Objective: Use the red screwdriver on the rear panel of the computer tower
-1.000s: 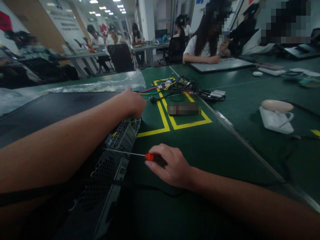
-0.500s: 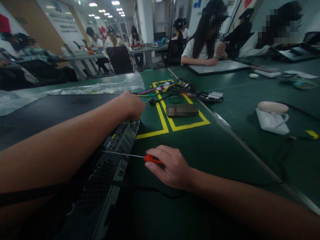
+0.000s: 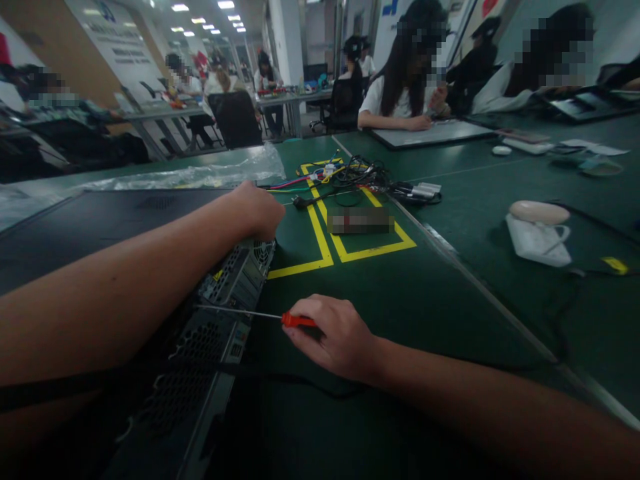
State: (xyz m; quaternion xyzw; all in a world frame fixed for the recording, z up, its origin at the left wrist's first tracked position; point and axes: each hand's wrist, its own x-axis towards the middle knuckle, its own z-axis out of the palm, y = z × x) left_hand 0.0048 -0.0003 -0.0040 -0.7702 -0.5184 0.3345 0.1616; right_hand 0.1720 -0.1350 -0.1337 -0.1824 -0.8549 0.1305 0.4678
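A dark desktop computer case (image 3: 115, 220) lies on the green table at the left, its perforated metal back panel (image 3: 185, 360) facing right. In my right hand (image 3: 340, 337) is a screwdriver (image 3: 295, 320) with an orange-red handle. Its long thin shaft points left, and the tip reaches the back panel near the middle; the exact contact is too small to make out. My left hand (image 3: 257, 210) rests at the case's far rear corner, above a round fan grille (image 3: 264, 250). Its fingers curl down out of sight, so what they touch is hidden.
Tangled cables (image 3: 363, 175) with a black plug lie beyond the case, near yellow tape (image 3: 367, 255) and a blurred-out bar-shaped object. A white cup-like item (image 3: 537, 240) stands at right. Clear plastic wrap (image 3: 240, 163) lies behind the case. A person (image 3: 405, 100) sits across the table.
The whole view has shifted slightly, moving things a little left. The screwdriver stays in my right hand with its tip at the back panel, and my left hand keeps its place on the case.
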